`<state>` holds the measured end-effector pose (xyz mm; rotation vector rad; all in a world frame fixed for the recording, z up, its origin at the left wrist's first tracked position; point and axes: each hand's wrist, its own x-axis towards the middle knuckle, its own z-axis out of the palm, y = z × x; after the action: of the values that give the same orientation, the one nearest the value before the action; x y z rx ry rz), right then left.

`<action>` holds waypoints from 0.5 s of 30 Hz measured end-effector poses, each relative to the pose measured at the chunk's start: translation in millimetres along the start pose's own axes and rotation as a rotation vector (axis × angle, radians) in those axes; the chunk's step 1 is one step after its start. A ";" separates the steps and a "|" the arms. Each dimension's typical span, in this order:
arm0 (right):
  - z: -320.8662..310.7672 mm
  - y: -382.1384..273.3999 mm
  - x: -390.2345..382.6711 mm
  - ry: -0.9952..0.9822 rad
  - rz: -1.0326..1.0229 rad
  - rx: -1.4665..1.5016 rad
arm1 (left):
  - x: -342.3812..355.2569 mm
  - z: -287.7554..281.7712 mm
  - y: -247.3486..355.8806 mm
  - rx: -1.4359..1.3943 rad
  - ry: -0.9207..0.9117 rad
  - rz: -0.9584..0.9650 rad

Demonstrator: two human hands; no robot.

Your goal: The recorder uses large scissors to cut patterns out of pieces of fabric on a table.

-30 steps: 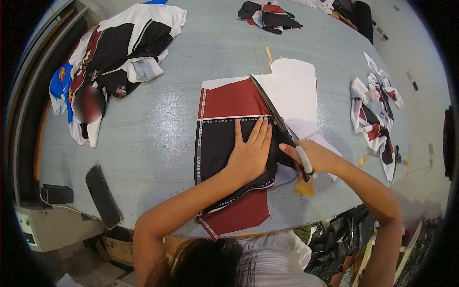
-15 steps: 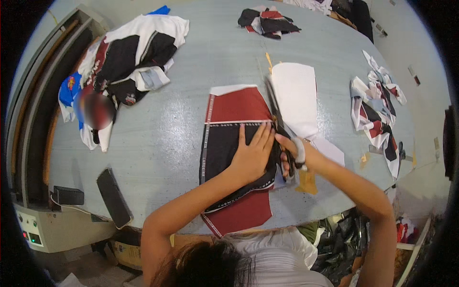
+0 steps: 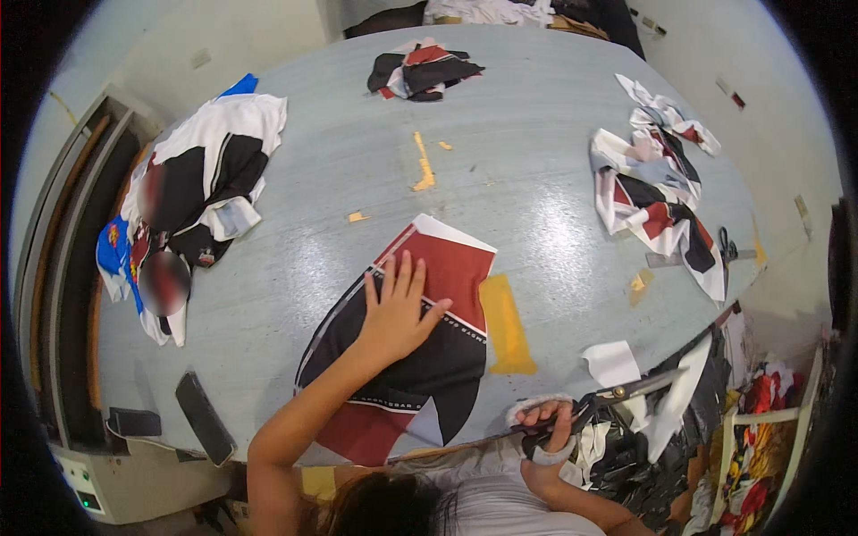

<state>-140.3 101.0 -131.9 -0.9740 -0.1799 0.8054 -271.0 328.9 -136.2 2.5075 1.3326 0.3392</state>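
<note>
My left hand [image 3: 398, 317] lies spread, fingers apart, on a layered red, black and white fabric piece [image 3: 451, 393] with printed borders near the front of the table. Down at the front edge, my right hand [image 3: 550, 438] grips large black scissors [image 3: 626, 393], a pale wrapping round their handle and the blades pointing right. Just beyond the blades, white offcuts [image 3: 608, 357] and a white strip [image 3: 670, 411] are over the edge and the black plastic below. A yellow patch [image 3: 508, 326] shows on the table right of the fabric.
Garment heaps sit on the table at left [image 3: 206, 179], back [image 3: 424, 71] and right [image 3: 652, 179], with other scissors [image 3: 724, 250] by the right heap. A phone [image 3: 206, 415] and black box [image 3: 134, 422] lie front-left. A rack of coloured cloth [image 3: 760, 429] stands low right.
My right hand and scissors have moved down and right to the table edge, along with white offcuts. The fabric has turned clockwise, and my left hand has shifted on it. The view has shifted.
</note>
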 end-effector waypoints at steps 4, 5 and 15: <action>-20.8 1.5 -0.8 -0.164 0.102 0.002 | 43.9 10.6 18.9 0.071 -0.035 0.442; -21.1 2.0 -3.9 -0.171 0.103 0.004 | 54.2 10.4 20.3 -0.060 -0.176 0.648; -72.5 -61.4 33.3 -0.538 0.673 -0.118 | -5.3 -26.0 -22.6 0.077 0.012 -0.184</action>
<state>-50.0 56.6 -131.6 -0.9142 -0.3742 1.6902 -299.9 340.1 -120.3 2.4218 1.5956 0.2684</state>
